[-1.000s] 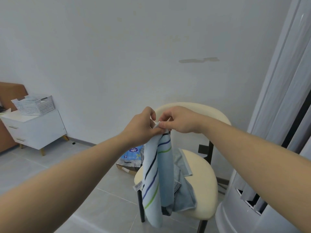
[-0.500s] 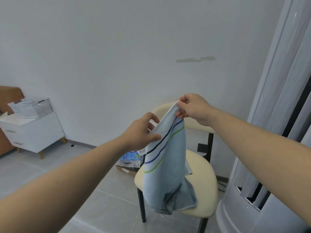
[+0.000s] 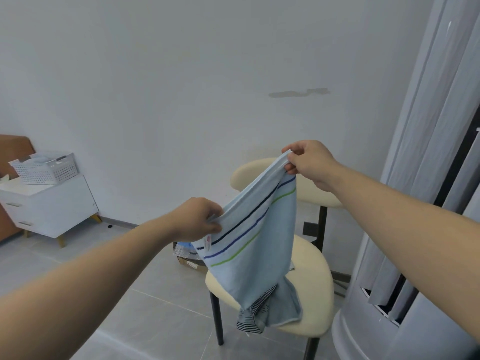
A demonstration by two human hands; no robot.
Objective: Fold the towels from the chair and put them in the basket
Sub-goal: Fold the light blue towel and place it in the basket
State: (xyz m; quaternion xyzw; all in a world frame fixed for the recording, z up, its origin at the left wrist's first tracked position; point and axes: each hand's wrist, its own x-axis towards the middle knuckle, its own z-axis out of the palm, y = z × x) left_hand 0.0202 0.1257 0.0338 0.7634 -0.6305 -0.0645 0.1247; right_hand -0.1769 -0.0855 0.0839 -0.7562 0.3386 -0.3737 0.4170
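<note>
A light blue towel (image 3: 255, 245) with dark blue, blue and green stripes hangs stretched between my hands above the cream chair (image 3: 311, 289). My left hand (image 3: 198, 219) pinches its lower left top edge. My right hand (image 3: 307, 161) pinches the upper right corner, higher and farther away. The towel's bottom drapes onto the seat, over another blue towel (image 3: 287, 307) and a dark striped cloth (image 3: 255, 314) lying there. The white lattice basket (image 3: 45, 168) stands on a white cabinet (image 3: 49, 206) at the far left.
A blue package on a cardboard box (image 3: 187, 253) lies on the grey tile floor behind the chair. A tall white cylindrical unit (image 3: 389, 320) and grey curtains (image 3: 428, 152) fill the right side. A plain white wall is behind.
My hands have drawn apart along the towel's top edge: the right hand rose up and right, the left dropped lower. The towel went from a narrow hanging bunch to a spread sheet.
</note>
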